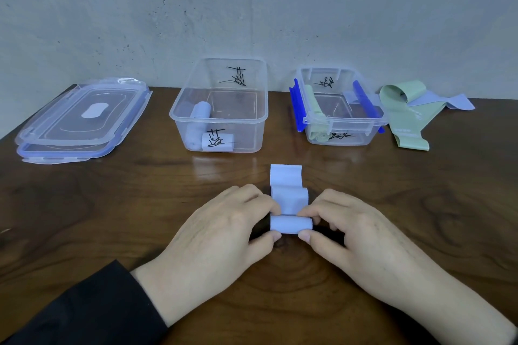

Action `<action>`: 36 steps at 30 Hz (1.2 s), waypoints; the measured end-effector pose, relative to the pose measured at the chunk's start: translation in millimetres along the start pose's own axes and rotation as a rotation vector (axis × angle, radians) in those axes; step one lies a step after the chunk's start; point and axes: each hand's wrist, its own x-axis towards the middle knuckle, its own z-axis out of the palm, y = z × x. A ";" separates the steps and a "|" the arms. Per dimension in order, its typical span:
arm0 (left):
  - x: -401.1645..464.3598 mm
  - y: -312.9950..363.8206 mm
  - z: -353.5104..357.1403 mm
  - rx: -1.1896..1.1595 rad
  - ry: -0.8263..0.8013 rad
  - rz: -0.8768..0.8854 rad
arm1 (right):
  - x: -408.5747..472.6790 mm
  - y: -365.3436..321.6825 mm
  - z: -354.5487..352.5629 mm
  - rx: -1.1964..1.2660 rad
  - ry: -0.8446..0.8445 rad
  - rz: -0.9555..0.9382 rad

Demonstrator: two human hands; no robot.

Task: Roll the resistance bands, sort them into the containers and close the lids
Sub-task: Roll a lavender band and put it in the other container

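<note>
A light blue resistance band [290,199] lies on the wooden table in front of me, partly rolled, its loose end stretching away. My left hand [224,230] pinches the roll's left end and my right hand [353,235] pinches its right end. Behind stands a large clear container [221,117] holding rolled blue bands. To its right a smaller clear container [342,120] with blue clips holds a rolled green band. Unrolled green [403,115] and blue [448,101] bands lie at the far right.
Two clear lids with blue rims [81,117] are stacked at the back left of the table [112,204]. A grey wall rises just behind the table's far edge.
</note>
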 end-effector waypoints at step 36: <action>-0.7 0.6 0.5 -0.006 0.010 -0.010 | 0.0 -1.8 -1.6 0.007 0.006 0.006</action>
